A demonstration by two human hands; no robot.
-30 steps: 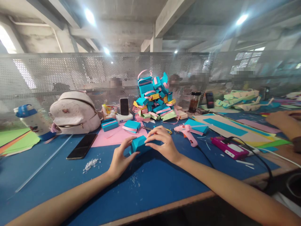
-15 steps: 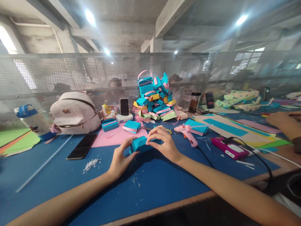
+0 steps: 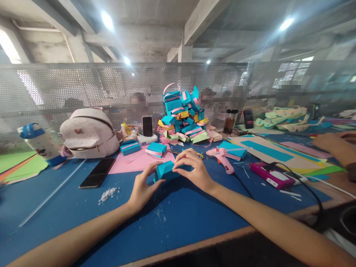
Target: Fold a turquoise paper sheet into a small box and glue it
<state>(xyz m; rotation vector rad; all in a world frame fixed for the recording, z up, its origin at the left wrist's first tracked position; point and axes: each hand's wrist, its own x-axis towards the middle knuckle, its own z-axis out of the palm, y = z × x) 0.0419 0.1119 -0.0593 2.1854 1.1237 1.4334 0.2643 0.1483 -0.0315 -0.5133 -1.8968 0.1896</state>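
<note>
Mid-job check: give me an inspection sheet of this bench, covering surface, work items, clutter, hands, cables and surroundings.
Surface: blue table top, with white crumbs left of the hands.
Job's things: small teal paper box, held just above the table.
Clutter: pile of teal and pink boxes, pink glue gun, black phone, white backpack, bottle, pink paper sheet.
Hands: left hand grips the box's left end; right hand pinches its right end.
Cables: black cable runs from a pink device off the table edge.
Surroundings: perforated metal screen; another person's hand at far right.
</note>
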